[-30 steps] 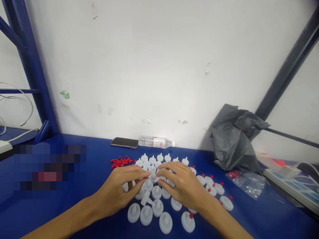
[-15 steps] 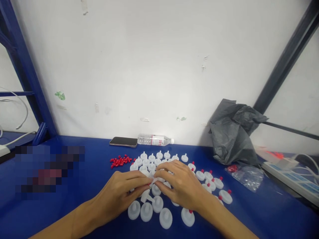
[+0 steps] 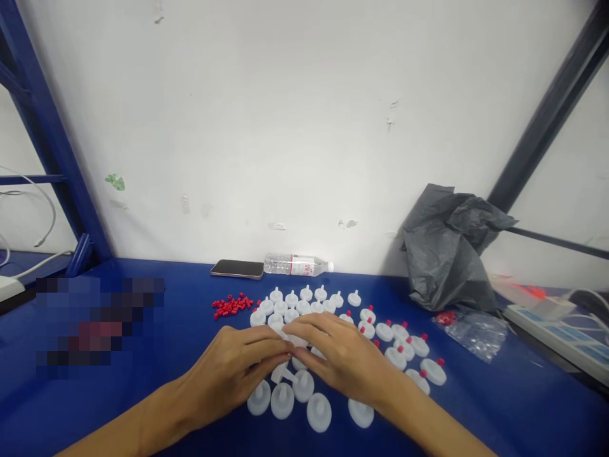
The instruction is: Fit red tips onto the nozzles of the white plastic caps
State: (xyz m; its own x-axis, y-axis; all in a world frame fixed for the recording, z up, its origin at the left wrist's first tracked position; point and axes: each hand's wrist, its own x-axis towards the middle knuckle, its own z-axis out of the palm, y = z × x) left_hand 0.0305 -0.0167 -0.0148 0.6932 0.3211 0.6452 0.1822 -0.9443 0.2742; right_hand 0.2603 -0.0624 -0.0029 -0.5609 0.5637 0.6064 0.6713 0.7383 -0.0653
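In front of me my left hand (image 3: 238, 362) and my right hand (image 3: 337, 352) meet at the fingertips. My right fingers are closed around a white nozzle lid (image 3: 299, 338), whose disc shows between the hands. My left fingers pinch at its spout; the small red cap there is mostly hidden by the fingertips. Bare white nozzle lids (image 3: 283, 400) stand below and behind the hands, spouts up. To the right are lids with red caps on their spouts (image 3: 432, 371). A pile of loose red caps (image 3: 233, 304) lies beyond my left hand.
A phone (image 3: 236, 269) and a clear plastic bottle (image 3: 297, 265) lie along the wall. At the right are a grey plastic bag (image 3: 447, 247), a clear bag (image 3: 476, 333) and a power strip (image 3: 561, 336). A blurred patch (image 3: 95, 324) covers something at the left.
My fingers have drawn closer around the lid, and the red spot at my left fingertips is now mostly covered. The view has shifted slightly; the lids on the table seem to have stayed in place.
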